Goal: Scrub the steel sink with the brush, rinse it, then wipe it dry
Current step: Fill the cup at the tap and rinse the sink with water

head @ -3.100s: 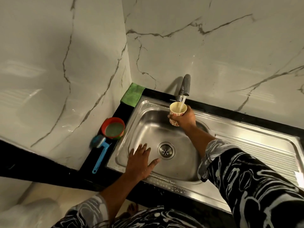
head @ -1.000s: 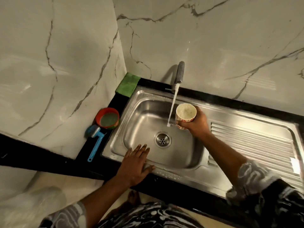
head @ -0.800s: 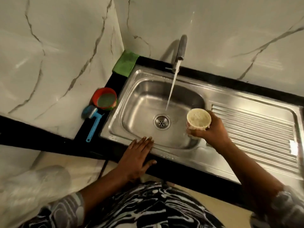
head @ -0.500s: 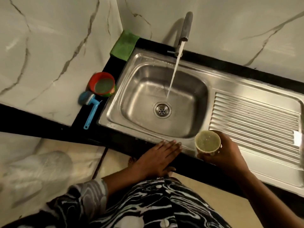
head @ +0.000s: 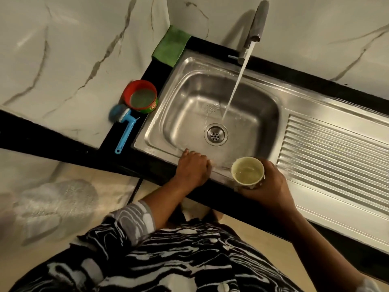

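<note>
We see the brush (head: 126, 129) flat on the bench (head: 153, 68) just left of the sink (head: 168, 81), long axis along the sink's left rim, head at the far end beside the red tub (head: 140, 95), handle pointing near. Our left grip (head: 192, 168) curls over the sink's near rim; our right grip (head: 271, 186) clasps a water-filled cup (head: 248, 172) above that rim.

The sink (head: 185, 106) fills mid-frame: drain (head: 215, 134) at centre, drainboard (head: 336, 148) to the right, tap (head: 255, 24) at the top. On the bench (head: 152, 66) strip left of it lie a cloth (head: 171, 45) uppermost, a tub (head: 140, 96) below, the brush (head: 124, 127) just below that. On the sink's lower rim sits the left hand (head: 192, 168), fingers curled over it; just right, the right hand (head: 271, 186) holds a cup (head: 247, 170).
</note>
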